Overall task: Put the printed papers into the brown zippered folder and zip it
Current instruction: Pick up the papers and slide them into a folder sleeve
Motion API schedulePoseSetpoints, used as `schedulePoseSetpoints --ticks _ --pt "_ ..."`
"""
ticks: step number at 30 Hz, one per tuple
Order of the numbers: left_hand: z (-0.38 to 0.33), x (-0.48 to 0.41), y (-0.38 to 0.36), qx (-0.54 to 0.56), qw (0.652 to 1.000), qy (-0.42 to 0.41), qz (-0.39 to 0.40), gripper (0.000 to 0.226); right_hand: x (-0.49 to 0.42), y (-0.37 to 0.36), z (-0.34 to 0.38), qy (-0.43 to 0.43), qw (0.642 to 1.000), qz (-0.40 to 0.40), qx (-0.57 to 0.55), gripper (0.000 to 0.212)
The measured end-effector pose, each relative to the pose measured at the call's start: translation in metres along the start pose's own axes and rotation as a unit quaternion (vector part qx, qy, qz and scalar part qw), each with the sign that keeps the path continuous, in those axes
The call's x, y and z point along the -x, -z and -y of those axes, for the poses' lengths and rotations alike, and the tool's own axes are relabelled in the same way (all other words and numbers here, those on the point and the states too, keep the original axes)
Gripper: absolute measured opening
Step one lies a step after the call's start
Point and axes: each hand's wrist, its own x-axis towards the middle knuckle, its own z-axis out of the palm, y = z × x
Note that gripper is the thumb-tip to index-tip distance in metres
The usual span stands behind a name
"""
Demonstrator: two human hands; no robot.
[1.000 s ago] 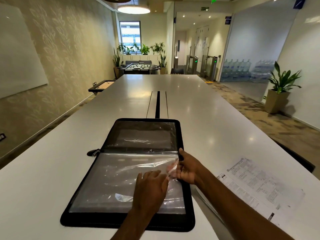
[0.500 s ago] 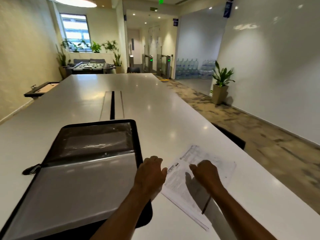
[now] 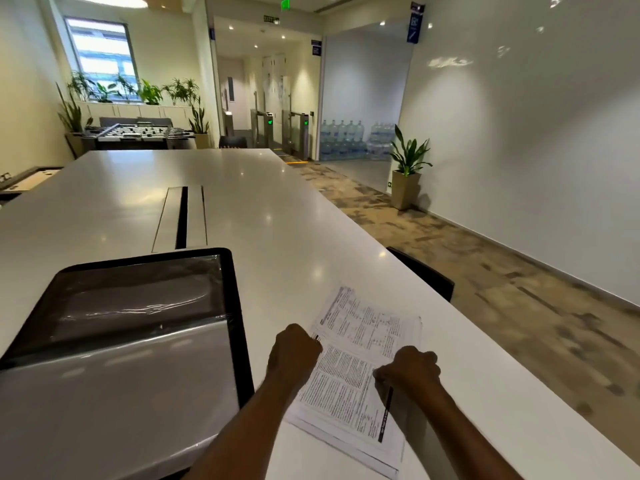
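Both hands, the left hand (image 3: 294, 351) and right hand (image 3: 408, 370), are closing their grip on the printed papers (image 3: 360, 368) lying beside the open folder (image 3: 235, 323), probably to lift them in.

Illumination is bright and even, supplied by a window (image 3: 100, 46) at the far left and recessed ceiling lights (image 3: 255, 46). The glossy white table (image 3: 277, 209) carries small specular spots and a broad sheen. Glare streaks cross the folder's clear plastic sleeves (image 3: 138, 308). The right wall (image 3: 536, 140) shows soft light patches. Wide-angle distortion bends straight edges near the frame borders. The floor (image 3: 519, 306) at right is smeared by motion blur.
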Motion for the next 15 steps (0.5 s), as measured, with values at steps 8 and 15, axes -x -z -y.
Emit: schedulePoseSetpoints --ticks 8,15 --pt "0.007 0.004 0.031 0.368 0.907 -0.096 0.183 0.021 -0.002 0.018 0.001 0.104 0.923 -0.031 -0.369 0.031" --pt "-0.021 0.027 0.062 0.343 0.918 -0.191 0.055 0.02 0.003 0.057 0.026 0.281 0.815 0.046 -0.504 0.02"
